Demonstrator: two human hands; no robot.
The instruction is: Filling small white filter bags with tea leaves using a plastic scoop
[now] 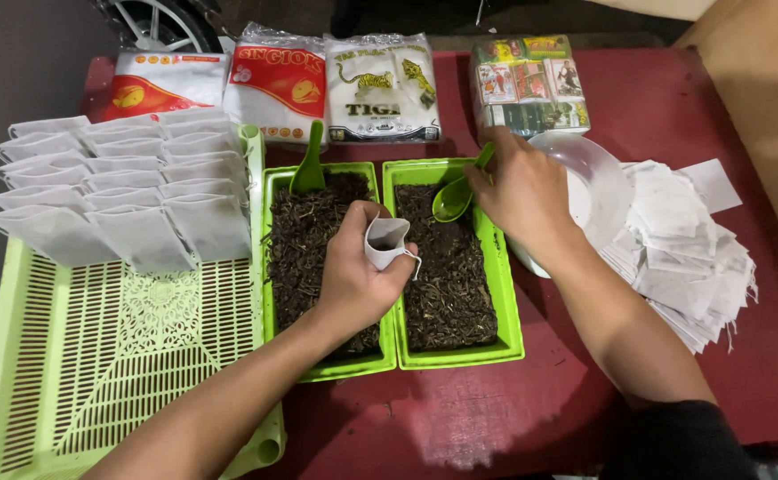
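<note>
My left hand (353, 276) is closed around a small white paper bag (387, 242), mouth open, over the two green trays of dark loose tea (449, 258). My right hand (518, 191) grips a green scoop (457, 197) just above the right tray. A dark red surface (460, 418) carries them, with a slatted green tray (113, 356) of filled bags (122, 182) at left and empty bags (687, 258) at right.

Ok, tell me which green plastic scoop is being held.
The green plastic scoop over the right tray, gripped by the right hand; the other scoop stands untouched in the left tray.
</note>
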